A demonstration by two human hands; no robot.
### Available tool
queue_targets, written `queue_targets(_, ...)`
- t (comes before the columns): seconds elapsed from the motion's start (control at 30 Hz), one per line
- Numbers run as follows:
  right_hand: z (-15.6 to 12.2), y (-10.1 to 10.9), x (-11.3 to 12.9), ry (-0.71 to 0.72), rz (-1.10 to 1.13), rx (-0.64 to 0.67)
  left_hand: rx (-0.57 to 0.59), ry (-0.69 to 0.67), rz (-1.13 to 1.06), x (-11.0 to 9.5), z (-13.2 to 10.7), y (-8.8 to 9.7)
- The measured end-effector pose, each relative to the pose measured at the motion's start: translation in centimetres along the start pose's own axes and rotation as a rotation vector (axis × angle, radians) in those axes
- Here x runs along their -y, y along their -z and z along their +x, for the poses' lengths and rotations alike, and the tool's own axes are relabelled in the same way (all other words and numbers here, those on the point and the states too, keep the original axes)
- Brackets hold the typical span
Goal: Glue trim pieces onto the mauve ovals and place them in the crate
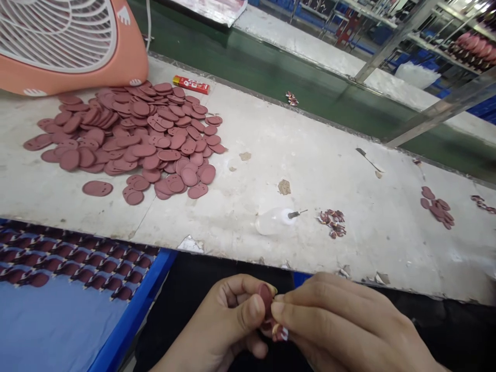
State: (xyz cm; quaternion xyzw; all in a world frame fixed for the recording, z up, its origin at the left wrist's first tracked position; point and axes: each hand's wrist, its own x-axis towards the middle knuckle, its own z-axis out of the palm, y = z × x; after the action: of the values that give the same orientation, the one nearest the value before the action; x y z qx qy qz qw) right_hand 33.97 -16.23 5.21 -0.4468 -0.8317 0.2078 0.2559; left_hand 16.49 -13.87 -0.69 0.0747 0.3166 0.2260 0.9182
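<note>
The left hand (pixel 228 319) and right hand (pixel 344 323) grip a small maroon oval piece (pixel 265 300) between their fingertips at six o'clock, just short of the desk (pixel 310 170) edge. A slack pinch could let it slip and fall out of sight below.

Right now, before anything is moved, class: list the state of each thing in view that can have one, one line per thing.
Left hand: pinching a maroon oval piece.
Right hand: pinching the same piece.
Clear plastic bottle: lying on its side, metal nozzle pointing right.
Maroon oval pile: loose, overlapping.
Blue tray: holding rows of maroon pieces.
Peach fan: standing, grille facing the hands' side.
</note>
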Motion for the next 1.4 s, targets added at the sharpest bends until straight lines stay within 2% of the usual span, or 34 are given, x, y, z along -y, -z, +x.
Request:
queue_targets(0.17,0.2,0.0,0.2,-0.059,0.047,0.006,-0.052,-0.029,-0.003,0.6,0.2,0.2)
queue_targets(0.57,-0.1,0.4,0.4,-0.063,0.039,0.042,-0.006,-0.047,-0.034,1.1,0.2,0.8)
queue_targets(0.7,-0.4,0.2,0.1,-0.114,0.096,-0.04,-0.041,0.015,-0.121,0.8,0.1,1.1)
queue_targets(0.83,-0.5,-0.6,-0.4,-0.193,0.28,-0.076,-0.026,0.103,-0.234,0.7,0.2,1.5)
queue_targets(0.93,-0.4,-1.4,-0.6,-0.215,0.374,-0.097,-0.015,0.081,-0.24,0.8,0.3,1.6)
queue_targets(1.07,0.0,-2.1,-0.6,-0.232,0.385,-0.156,-0.024,0.036,-0.179,0.6,0.1,1.4)
queue_targets(1.13,0.2,-2.5,-0.5,-0.19,0.323,-0.251,-0.044,-0.035,-0.07,0.3,-0.1,1.2)
queue_targets(1.17,0.3,-2.8,-0.5,-0.157,0.26,-0.307,-0.078,-0.115,0.007,0.2,-0.3,1.1)
queue_targets(1.27,0.2,-4.2,-0.5,-0.063,-0.007,-0.448,-0.258,-0.453,0.225,-0.1,-1.0,1.0)
queue_targets(1.33,0.1,-5.5,-0.7,0.017,-0.156,-0.485,-0.36,-0.611,0.302,-0.2,-1.4,0.8)
queue_targets(1.4,0.3,-6.6,-0.8,0.11,-0.237,-0.486,-0.426,-0.676,0.347,-0.2,-1.7,0.7)
